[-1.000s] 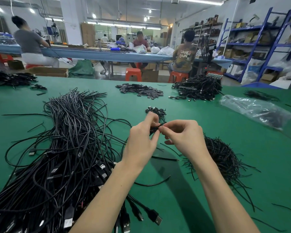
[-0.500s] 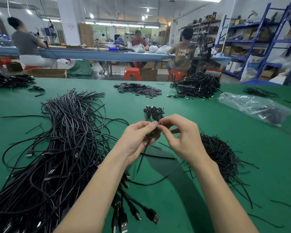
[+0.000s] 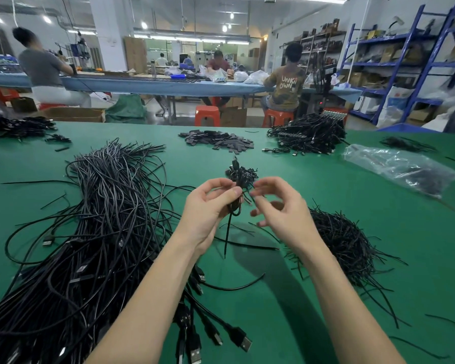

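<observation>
My left hand pinches a coiled black cable between thumb and fingers above the green table; a loose tail of the cable hangs down from the coil. My right hand hovers just right of the coil with fingers loosely curled; its blurred fingertips are close to the cable and seem to hold nothing. Beyond the hands lies a small heap of bundled cables. A big pile of black USB cables covers the table's left side. A heap of short black ties lies to the right.
Flat dark pieces and another cable pile lie at the far edge. A clear plastic bag sits at right. USB plugs stick out near my left forearm. Three people sit at a blue bench behind; blue shelving stands at right.
My right hand has let go of the cable and drawn slightly right. The left hand still holds the coil, whose tail now hangs lower.
</observation>
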{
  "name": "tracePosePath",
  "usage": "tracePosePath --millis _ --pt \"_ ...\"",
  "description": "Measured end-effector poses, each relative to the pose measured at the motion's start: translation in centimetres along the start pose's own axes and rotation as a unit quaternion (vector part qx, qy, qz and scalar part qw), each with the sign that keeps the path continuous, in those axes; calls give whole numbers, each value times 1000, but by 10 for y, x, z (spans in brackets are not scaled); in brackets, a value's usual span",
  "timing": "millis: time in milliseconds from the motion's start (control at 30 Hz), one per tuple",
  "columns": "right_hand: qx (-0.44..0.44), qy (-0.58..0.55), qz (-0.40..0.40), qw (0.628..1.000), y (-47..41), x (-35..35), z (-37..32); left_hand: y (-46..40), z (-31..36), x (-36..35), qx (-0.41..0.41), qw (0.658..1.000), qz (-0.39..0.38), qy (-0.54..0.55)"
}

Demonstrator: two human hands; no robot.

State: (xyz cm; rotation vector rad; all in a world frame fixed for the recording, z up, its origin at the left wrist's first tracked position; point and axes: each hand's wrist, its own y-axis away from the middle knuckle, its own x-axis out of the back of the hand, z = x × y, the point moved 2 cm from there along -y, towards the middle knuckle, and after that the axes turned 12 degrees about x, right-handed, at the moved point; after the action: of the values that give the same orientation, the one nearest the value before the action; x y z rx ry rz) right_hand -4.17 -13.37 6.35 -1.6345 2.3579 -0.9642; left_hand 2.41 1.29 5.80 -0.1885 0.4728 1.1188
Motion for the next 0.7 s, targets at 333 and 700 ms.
tracePosePath --millis 333,700 --pt "243 251 -24 937 1 16 4 2 -4 -4 60 998 -26 14" --pt "281 222 9 934 3 13 -1 3 -2 -5 77 996 -41 9"
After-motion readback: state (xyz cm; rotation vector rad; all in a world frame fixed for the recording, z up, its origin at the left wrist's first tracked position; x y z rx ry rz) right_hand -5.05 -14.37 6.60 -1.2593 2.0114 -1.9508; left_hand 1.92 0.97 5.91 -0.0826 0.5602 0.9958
